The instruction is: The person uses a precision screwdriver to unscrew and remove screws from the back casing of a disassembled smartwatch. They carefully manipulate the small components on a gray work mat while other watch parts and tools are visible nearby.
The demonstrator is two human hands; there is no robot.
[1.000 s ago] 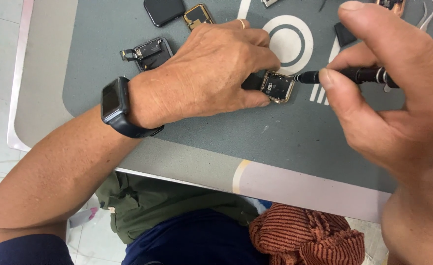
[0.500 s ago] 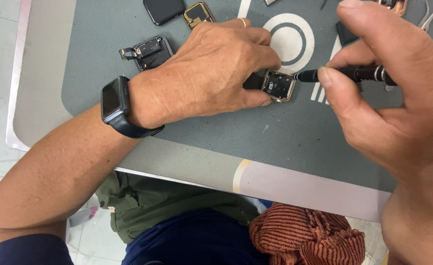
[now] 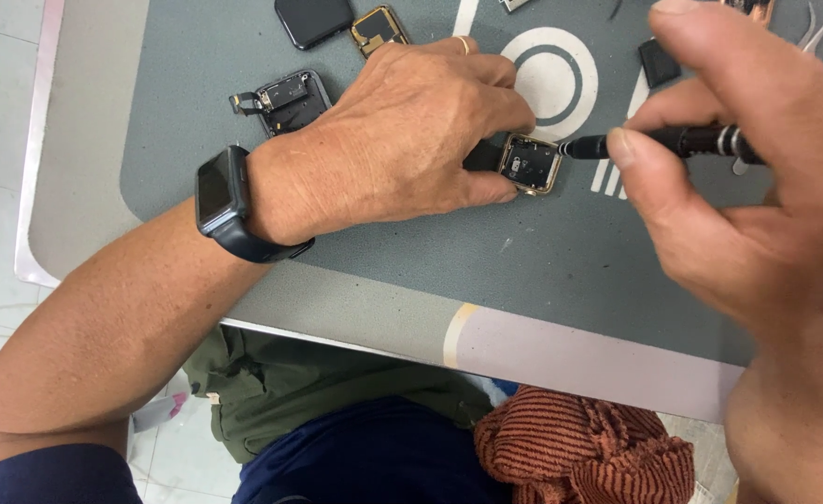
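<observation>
My left hand (image 3: 402, 140) lies on the grey work mat (image 3: 411, 233) and pinches a small opened gold watch case (image 3: 531, 163) between thumb and fingers. A black smartwatch sits on that wrist. My right hand (image 3: 757, 187) holds a slim black screwdriver (image 3: 673, 143), its tip pointing left at the right edge of the gold case. The case's inside shows dark parts.
Another opened dark watch body (image 3: 287, 100) with a small cable lies at the back left. A black screen (image 3: 313, 19) and a gold-framed part (image 3: 380, 28) lie further back. Metal tweezers (image 3: 817, 28) lie at the top right. A rust-coloured knitted cloth (image 3: 579, 448) lies below the table edge.
Almost nothing has moved; both hands keep the same hold on the watch case and the screwdriver.
</observation>
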